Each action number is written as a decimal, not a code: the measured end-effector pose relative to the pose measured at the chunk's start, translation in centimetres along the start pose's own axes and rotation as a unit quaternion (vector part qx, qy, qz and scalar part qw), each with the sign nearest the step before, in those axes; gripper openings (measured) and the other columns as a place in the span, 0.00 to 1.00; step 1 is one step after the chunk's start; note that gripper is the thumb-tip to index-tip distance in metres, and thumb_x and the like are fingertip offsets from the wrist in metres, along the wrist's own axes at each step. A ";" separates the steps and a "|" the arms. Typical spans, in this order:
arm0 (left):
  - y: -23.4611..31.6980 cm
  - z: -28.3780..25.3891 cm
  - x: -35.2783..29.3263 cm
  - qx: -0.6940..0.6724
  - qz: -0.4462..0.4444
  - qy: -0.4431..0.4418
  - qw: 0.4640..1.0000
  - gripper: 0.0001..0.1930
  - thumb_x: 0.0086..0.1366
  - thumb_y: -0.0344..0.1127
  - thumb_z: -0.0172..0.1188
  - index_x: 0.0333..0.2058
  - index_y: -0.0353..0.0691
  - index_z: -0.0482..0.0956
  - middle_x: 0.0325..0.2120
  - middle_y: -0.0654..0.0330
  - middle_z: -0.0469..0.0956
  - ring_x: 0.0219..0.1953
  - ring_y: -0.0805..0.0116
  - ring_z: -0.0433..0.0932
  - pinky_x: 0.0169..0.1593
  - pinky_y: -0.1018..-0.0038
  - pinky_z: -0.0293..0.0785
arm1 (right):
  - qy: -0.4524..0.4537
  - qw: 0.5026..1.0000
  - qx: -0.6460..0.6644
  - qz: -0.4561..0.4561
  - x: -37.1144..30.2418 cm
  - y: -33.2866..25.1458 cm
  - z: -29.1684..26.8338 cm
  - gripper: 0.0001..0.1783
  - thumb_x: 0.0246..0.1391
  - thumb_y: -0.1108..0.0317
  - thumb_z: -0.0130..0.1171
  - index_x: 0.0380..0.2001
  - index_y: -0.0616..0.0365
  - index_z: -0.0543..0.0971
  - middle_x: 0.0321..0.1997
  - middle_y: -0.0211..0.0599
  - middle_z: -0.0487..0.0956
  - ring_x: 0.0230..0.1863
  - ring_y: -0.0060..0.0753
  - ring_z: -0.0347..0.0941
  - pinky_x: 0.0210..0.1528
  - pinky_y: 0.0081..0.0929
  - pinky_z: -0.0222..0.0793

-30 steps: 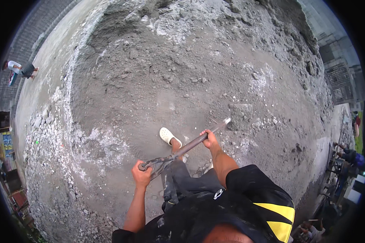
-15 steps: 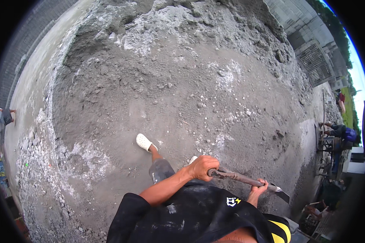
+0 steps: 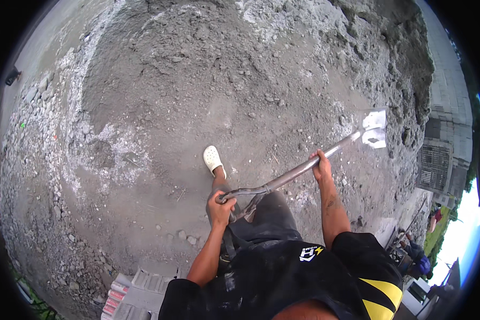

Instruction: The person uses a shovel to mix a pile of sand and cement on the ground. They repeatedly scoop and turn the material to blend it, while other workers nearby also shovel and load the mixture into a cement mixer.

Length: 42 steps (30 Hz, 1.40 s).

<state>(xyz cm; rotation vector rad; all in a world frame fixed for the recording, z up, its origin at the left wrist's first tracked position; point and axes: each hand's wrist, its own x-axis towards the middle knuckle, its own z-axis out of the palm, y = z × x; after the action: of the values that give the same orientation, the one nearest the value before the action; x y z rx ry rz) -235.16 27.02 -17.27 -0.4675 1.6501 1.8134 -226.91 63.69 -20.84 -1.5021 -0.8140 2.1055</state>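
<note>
Both hands hold a long-handled shovel (image 3: 296, 172) slanting across in front of my body. My left hand (image 3: 220, 209) is closed round its looped handle end, near my thigh. Farther up and to the right, my right hand (image 3: 321, 166) wraps the shaft. The flat, squarish blade (image 3: 374, 128) shines bright at the far right end, over grey sandy ground (image 3: 304, 96) at the foot of a rough pile. I cannot tell whether the blade touches the ground. One white clog (image 3: 212, 159) shows on my foot, left of the shaft.
A steep bank of grey sand and gravel (image 3: 394, 58) rises at the far right. Beyond it stand a block wall (image 3: 450, 106) and a grille (image 3: 434, 165). Concrete blocks (image 3: 146, 282) are stacked at lower left. Loose stones (image 3: 42, 176) line the left. Another person (image 3: 422, 265) is at lower right.
The shovel has swung from low beside my right side out to the far right, its blade now up and away. My right arm has stretched forward; my left hand has moved left and slightly nearer. The view has turned.
</note>
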 end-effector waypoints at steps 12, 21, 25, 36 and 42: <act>-3.9 -20.5 -4.3 0.075 -0.150 0.510 0.844 0.07 0.42 0.18 0.46 0.19 0.37 0.61 0.11 0.61 0.62 0.08 0.73 0.61 0.12 0.78 0.59 | -0.068 0.855 -0.224 0.463 1.7 43.4 13.5 0.14 0.48 0.72 0.53 0.36 0.67 0.64 0.26 0.41 0.68 0.22 0.35 0.68 0.28 0.35 0.70; -13.9 -5.4 18.0 -0.013 -0.121 0.482 0.867 0.08 0.43 0.17 0.48 0.19 0.37 0.61 0.13 0.61 0.63 0.10 0.73 0.62 0.13 0.78 0.59 | -0.072 0.895 -0.284 0.337 29.6 35.8 16.6 0.09 0.48 0.77 0.50 0.33 0.70 0.69 0.25 0.40 0.69 0.23 0.35 0.68 0.24 0.32 0.68; -12.1 4.6 25.8 -0.073 -0.059 0.391 0.915 0.07 0.42 0.18 0.49 0.19 0.36 0.62 0.13 0.60 0.64 0.10 0.72 0.62 0.13 0.77 0.60 | -0.070 0.918 -0.275 0.276 40.6 26.3 17.4 0.09 0.51 0.75 0.48 0.36 0.69 0.67 0.26 0.41 0.69 0.26 0.35 0.67 0.31 0.34 0.69; -2.3 7.4 24.0 -0.006 0.060 0.195 0.979 0.05 0.42 0.21 0.51 0.20 0.33 0.65 0.12 0.61 0.67 0.11 0.74 0.66 0.15 0.77 0.62 | -0.046 0.977 -0.139 0.153 34.1 8.5 17.8 0.09 0.51 0.73 0.48 0.34 0.66 0.66 0.23 0.37 0.68 0.25 0.32 0.67 0.30 0.32 0.69; 3.9 3.4 14.9 0.029 0.059 0.091 0.994 0.06 0.42 0.22 0.53 0.18 0.35 0.64 0.11 0.61 0.68 0.11 0.74 0.67 0.16 0.78 0.61 | 0.016 0.983 -0.126 0.135 20.9 5.2 13.6 0.10 0.50 0.72 0.50 0.34 0.69 0.67 0.23 0.40 0.69 0.25 0.34 0.68 0.28 0.30 0.68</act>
<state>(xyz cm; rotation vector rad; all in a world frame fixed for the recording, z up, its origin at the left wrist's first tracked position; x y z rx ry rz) -248.22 33.47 -23.39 -0.5340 1.8845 1.8470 -246.54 70.34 -35.59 -1.8662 -0.9394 2.2278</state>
